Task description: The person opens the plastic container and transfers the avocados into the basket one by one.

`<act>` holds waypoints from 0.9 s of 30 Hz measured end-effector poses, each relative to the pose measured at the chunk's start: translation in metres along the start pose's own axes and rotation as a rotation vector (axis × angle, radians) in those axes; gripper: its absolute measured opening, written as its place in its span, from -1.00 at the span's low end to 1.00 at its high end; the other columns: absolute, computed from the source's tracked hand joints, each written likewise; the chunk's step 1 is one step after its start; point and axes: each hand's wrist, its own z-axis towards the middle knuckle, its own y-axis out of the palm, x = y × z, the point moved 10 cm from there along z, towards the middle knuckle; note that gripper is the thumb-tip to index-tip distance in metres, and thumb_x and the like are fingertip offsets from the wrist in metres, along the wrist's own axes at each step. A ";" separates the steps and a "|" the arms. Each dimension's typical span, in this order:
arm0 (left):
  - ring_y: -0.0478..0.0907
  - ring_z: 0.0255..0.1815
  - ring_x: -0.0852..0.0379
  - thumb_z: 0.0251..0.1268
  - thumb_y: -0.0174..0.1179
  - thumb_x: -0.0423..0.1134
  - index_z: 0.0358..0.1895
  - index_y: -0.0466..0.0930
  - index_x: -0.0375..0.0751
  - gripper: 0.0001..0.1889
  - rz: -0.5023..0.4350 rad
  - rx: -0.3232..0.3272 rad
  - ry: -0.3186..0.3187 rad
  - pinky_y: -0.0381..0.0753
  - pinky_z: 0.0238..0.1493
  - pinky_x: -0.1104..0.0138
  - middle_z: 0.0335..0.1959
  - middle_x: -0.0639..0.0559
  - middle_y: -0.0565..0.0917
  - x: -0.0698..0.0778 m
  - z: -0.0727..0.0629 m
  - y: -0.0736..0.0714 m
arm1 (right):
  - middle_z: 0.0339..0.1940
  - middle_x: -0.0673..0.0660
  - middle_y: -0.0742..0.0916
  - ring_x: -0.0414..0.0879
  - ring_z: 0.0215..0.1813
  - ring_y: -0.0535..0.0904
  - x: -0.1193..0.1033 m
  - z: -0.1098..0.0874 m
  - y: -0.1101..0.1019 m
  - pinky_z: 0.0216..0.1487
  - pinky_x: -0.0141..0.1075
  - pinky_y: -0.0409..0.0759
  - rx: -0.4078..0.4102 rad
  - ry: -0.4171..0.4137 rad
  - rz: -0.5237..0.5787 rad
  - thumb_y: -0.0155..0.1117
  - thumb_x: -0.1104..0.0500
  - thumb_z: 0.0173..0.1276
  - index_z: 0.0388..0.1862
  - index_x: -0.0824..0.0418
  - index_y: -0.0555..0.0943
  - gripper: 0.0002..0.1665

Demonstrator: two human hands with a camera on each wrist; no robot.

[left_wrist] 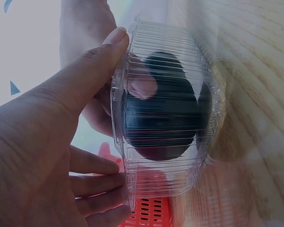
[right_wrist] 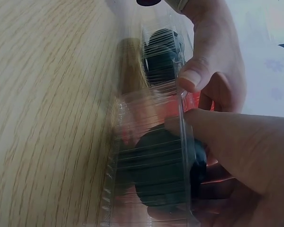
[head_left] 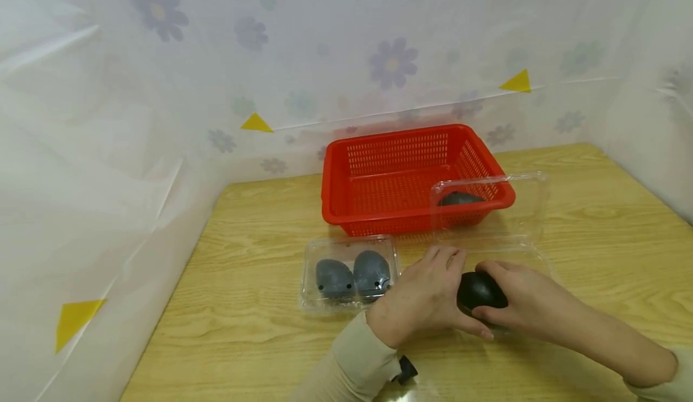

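Note:
My right hand point(head_left: 527, 299) grips a dark, smooth, egg-shaped object point(head_left: 480, 292), thumb on one side and fingers on the other. The object sits low inside an open clear plastic container point(left_wrist: 156, 182) on the table. With my left hand point(head_left: 419, 299) I hold that container's rim, thumb at the near edge and fingers farther along the side. The container's hinged lid point(head_left: 522, 209) stands raised behind, in front of the basket's corner. To the left, a clear box point(head_left: 311, 293) holds two similar dark objects point(head_left: 372, 271); its lid appears closed.
A red plastic basket point(head_left: 390, 215) stands at the back of the wooden table point(head_left: 243, 281). One dark object point(head_left: 460, 198) lies in its near right corner, seen through the raised lid. A small black item point(head_left: 406, 370) is beside my left sleeve. Flowered white sheeting point(head_left: 325, 59) surrounds the table.

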 end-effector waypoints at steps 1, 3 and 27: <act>0.38 0.32 0.18 -0.19 0.15 0.67 0.34 0.31 -0.09 0.11 0.001 0.008 0.005 0.48 0.31 0.42 0.29 0.11 0.45 0.000 0.000 -0.001 | -0.09 0.12 0.74 -0.20 -0.23 0.61 0.000 0.000 0.000 -0.30 -0.29 0.61 0.002 -0.005 0.000 0.58 -0.16 0.02 0.06 0.28 0.57 -0.24; 0.39 0.32 0.17 -0.19 0.15 0.67 0.33 0.32 -0.10 0.11 0.008 0.020 0.013 0.48 0.31 0.42 0.28 0.11 0.45 0.001 -0.001 -0.002 | -0.08 0.13 0.74 -0.20 -0.22 0.62 0.000 0.000 0.000 -0.30 -0.29 0.61 0.003 -0.011 0.002 0.58 -0.15 0.02 0.07 0.28 0.57 -0.24; 0.37 0.36 0.15 -0.22 0.13 0.69 0.42 0.29 -0.15 0.20 0.007 -0.009 0.003 0.42 0.39 0.38 0.34 0.07 0.44 0.000 0.001 0.000 | -0.10 0.08 0.74 -0.24 -0.31 0.56 0.003 -0.008 -0.040 -0.43 -0.41 0.51 0.063 -0.026 -0.044 0.60 -0.13 0.01 0.16 0.25 0.54 -0.19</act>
